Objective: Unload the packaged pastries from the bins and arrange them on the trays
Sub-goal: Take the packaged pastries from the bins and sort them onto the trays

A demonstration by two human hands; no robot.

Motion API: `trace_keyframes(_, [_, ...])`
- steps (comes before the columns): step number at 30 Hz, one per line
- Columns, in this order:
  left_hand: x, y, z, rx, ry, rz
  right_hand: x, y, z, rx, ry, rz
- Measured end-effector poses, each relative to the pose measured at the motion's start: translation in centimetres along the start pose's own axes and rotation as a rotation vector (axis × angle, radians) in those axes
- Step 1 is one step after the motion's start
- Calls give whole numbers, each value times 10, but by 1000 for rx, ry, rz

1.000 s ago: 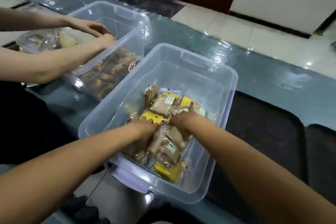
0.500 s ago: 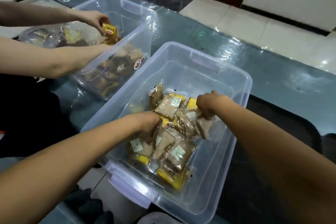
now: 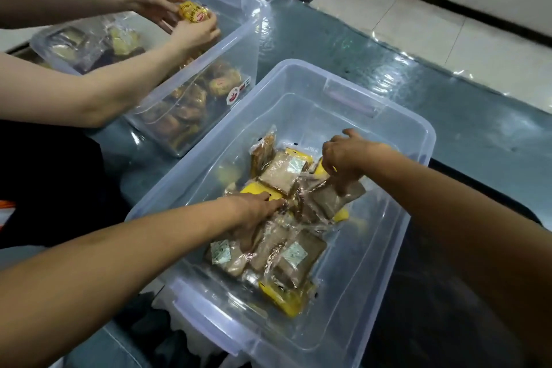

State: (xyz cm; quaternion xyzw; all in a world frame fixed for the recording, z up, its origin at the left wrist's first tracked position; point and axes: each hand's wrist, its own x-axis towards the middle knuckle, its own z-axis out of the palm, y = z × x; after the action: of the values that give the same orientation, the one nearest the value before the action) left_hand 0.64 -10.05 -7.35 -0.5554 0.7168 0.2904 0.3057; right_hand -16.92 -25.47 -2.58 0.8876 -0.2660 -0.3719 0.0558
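Figure: unloading at an early stage, read from left to right. At far left a shallow clear container [image 3: 56, 48] holds a few wrapped items, and a second person's hands [image 3: 191, 30] grip a yellow packet [image 3: 194, 12] over the far bin [image 3: 209, 69], which looks well stocked through its clear wall. I judge that bin barely started.

In the centre, my left hand [image 3: 254, 215] reaches into the near bin [image 3: 298, 323], fingers spread and pressed down on the heap of packaged pastries [image 3: 286, 251]; whether they curl round any one pack I cannot tell.

My right hand [image 3: 343, 158] pinches the top edge of a brown wrapped pastry [image 3: 328, 200], which hangs just above the heap, not yet clear of the bin's walls. About a dozen brown and yellow packs lie on the bin floor, by my count a rough one.

At right, a dark tray [image 3: 448, 308] lies just beside the near bin. I see no pastries on the part that shows. I judge nearly all the work is left: both bins to empty, and the arranging not yet begun.
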Motion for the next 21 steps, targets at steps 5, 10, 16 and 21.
trace_keyframes(5, [-1, 0, -8, 57, 29, 35, 13, -26, 19, 467, -148, -7])
trace_keyframes(10, [-14, -17, -39, -21, 175, -16, 25, -26, 29, 488, -202, 44])
trace_keyframes(16, [3, -23, -75, -190, 351, -149, 26, 10, 18, 378, -63, 121])
trace_keyframes(21, [25, -13, -64, -385, 324, -236, 41, 29, 2, 590, 36, 171])
